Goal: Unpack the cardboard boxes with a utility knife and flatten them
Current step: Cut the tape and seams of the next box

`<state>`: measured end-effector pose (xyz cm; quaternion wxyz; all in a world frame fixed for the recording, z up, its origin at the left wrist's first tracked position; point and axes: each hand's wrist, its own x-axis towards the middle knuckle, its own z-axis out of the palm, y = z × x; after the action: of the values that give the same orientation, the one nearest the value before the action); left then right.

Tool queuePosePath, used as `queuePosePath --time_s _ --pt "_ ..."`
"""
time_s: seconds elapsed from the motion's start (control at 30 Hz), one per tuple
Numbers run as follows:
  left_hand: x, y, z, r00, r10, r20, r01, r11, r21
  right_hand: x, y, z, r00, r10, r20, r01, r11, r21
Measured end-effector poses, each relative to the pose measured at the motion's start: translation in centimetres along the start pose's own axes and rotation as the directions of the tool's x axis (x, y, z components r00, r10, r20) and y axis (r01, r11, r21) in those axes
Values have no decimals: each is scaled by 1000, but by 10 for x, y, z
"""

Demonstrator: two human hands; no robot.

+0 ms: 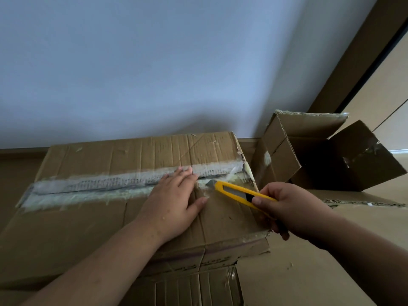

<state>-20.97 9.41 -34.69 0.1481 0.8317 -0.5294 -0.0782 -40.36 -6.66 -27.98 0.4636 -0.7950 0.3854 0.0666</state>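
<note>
A large closed cardboard box (88, 217) lies in front of me, its top seam covered by a strip of worn clear tape (99, 186). My left hand (172, 199) presses flat on the box top beside the seam, fingers straight. My right hand (287, 206) grips a yellow utility knife (236, 192). The knife's blade tip touches the tape near the right end of the seam, just right of my left fingertips.
An opened empty cardboard box (320, 155) with raised flaps stands at the right, against the white wall (154, 74). A flat piece of cardboard (364, 200) lies below it. More cardboard (198, 286) sits under the big box. A wooden door frame (353, 54) runs at far right.
</note>
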Motion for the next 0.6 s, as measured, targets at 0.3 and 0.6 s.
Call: queuePosePath --time_s 0.3,0.6 --pt "1 -7 -1 921 315 -231 -346 932 -110 -4 2 5 998 -20 55 24 997 -69" --pt "2 -5 -1 906 333 -260 -363 929 -74 3 0 7 994 -29 107 33 999 -34"
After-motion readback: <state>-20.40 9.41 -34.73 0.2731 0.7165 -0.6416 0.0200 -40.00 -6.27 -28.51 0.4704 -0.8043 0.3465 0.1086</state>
